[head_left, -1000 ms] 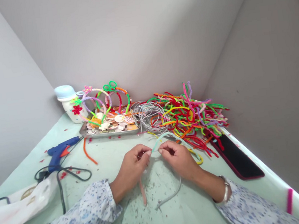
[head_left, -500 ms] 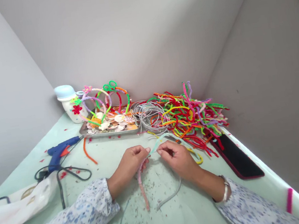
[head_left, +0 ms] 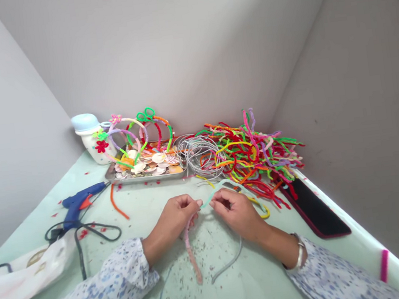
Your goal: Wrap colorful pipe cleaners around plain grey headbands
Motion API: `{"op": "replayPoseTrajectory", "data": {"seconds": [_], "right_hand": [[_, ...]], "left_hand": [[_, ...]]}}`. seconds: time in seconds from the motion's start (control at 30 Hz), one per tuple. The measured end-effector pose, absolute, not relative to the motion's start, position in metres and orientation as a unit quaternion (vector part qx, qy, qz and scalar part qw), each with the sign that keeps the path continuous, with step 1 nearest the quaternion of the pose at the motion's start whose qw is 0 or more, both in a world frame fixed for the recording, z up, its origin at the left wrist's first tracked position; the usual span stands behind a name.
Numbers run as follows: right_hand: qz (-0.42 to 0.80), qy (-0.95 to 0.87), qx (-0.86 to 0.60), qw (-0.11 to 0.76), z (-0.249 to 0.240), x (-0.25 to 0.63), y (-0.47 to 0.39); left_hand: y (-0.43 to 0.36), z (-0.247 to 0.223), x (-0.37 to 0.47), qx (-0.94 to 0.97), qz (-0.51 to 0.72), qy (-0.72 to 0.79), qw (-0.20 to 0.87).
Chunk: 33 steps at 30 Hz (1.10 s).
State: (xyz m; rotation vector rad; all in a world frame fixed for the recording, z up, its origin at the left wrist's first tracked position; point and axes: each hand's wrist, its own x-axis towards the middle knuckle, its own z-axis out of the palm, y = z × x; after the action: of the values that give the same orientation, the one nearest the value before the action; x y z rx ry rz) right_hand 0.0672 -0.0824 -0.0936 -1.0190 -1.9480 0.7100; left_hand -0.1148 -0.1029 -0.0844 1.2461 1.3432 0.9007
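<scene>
Over the table, my left hand (head_left: 178, 213) pinches a wire wrapped in fuzzy pink pipe cleaner (head_left: 193, 258), whose wrapped end hangs below the fingers. A mint-green pipe cleaner (head_left: 222, 183) starts at those fingertips and arcs up and over behind my right hand (head_left: 240, 213). The right thumb and forefinger are closed close by, apparently on the bare grey wire (head_left: 231, 261), which comes out below that hand and curves back toward me. The fingers partly hide where wire and pipe cleaner meet.
Behind my hands stand a metal tray (head_left: 144, 179) of shells with decorated headbands (head_left: 123, 130), a wire coil (head_left: 204, 156) and a heap of coloured pipe cleaners (head_left: 255, 154). A blue glue gun (head_left: 78, 204) with its cord lies left; a black phone-like slab (head_left: 316, 210) lies right.
Both hands stay almost in place. The mint-green pipe cleaner's arc sits slightly lower and closer to the right hand, and the hanging pink and grey ends have shifted slightly.
</scene>
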Motion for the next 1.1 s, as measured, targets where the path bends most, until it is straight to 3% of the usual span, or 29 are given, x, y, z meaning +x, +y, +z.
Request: {"op": "replayPoseTrajectory", "data": {"seconds": [0.3, 0.53, 0.8, 1.1], "right_hand": [[0.299, -0.761, -0.430, 0.382, -0.098, 0.068, -0.080], [0.317, -0.767, -0.409, 0.378, -0.096, 0.069, -0.079], [0.321, -0.766, -0.408, 0.380, -0.095, 0.069, -0.080], [0.311, -0.776, -0.404, 0.372, -0.093, 0.068, -0.082]], "left_hand": [[-0.105, -0.088, -0.111, 0.573, 0.371, 0.579, 0.446], [-0.113, -0.083, -0.112, 0.679, 0.317, 0.607, 0.263], [-0.112, -0.085, -0.113, 0.678, 0.338, 0.588, 0.284], [-0.114, -0.083, -0.113, 0.716, 0.283, 0.608, 0.191]]}}
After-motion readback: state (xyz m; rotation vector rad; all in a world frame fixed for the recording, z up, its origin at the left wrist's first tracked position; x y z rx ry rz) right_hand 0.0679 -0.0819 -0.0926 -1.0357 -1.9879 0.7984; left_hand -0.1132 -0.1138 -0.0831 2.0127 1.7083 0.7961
